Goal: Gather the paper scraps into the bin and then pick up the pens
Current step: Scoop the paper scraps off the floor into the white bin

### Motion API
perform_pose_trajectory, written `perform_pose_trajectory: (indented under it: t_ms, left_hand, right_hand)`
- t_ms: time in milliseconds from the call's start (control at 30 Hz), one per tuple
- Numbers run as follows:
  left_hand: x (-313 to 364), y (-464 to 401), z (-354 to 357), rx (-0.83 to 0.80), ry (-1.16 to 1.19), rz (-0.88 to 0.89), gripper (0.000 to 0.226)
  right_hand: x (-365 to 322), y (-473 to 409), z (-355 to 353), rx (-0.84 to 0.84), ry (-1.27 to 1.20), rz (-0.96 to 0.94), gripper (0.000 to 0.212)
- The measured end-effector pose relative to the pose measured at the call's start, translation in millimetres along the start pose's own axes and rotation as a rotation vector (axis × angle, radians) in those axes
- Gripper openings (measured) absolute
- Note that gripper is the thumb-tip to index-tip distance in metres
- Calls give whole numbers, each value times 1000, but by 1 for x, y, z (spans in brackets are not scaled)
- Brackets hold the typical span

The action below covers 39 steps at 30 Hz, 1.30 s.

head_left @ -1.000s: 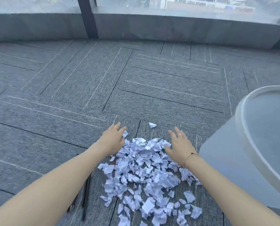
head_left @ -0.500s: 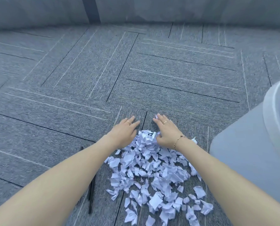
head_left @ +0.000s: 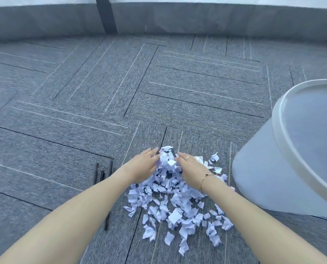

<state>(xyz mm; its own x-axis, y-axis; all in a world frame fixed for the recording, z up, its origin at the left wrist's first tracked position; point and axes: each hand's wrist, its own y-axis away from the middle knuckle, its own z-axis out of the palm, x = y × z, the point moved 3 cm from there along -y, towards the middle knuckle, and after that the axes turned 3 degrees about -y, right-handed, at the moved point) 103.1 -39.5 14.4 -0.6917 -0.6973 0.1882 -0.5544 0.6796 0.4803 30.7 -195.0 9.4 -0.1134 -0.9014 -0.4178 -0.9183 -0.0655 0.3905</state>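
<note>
Paper scraps [head_left: 175,202] lie on the carpet [head_left: 197,103], pens [head_left: 101,173] left, bin [head_left: 273,168] right.

- Both forearms are bare, with no sleeves in view.
- The left hand [head_left: 143,166] wears a thin gold ring [head_left: 149,154] on one finger.
- The right hand [head_left: 192,167] also wears a gold ring [head_left: 187,158].
- A fine gold chain bracelet [head_left: 204,180] with small dark beads goes around the right wrist.

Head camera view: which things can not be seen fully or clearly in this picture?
- Bin: cut off by the right edge; its inside is not visible.
- Pens: partly hidden under the left forearm; their count is unclear.
- Paper scraps: those under the left hand and right hand are hidden.
- Fingertips: buried in the scraps, so the grip is uncertain.
</note>
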Motion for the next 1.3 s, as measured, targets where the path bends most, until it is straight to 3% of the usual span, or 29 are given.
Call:
perform_pose_trajectory:
  t_ms: [167, 367, 467, 600, 733, 900, 1067, 1300]
  left_hand:
    - [10, 26, 15, 30, -40, 37, 44]
    - [19, 54, 36, 57, -28, 50, 62]
    - [27, 71, 42, 38, -101, 62, 59]
    - [30, 88, 52, 83, -113, 0, 52]
    - [32, 101, 62, 171, -88, -75, 68]
    - [38, 104, 76, 205, -68, -87, 80]
    - [37, 100, 86, 212, -141, -108, 59]
    - [25, 89, 90, 262, -182, -110, 60]
  right_hand:
    - [-7, 34, 15, -22, 10, 2, 56]
    - [-13, 77, 28, -65, 0, 26, 49]
    - [-14, 92, 34, -87, 5, 32, 48]
    - [-13, 113, 38, 56, 37, 1, 46]
    - [-10, 136, 53, 179, 71, 32, 58]
    - [-11, 145, 75, 193, 183, 94, 62]
    - [-19, 132, 77, 238, 197, 81, 64]
    - [-21, 104, 74, 304, 229, 22, 65]
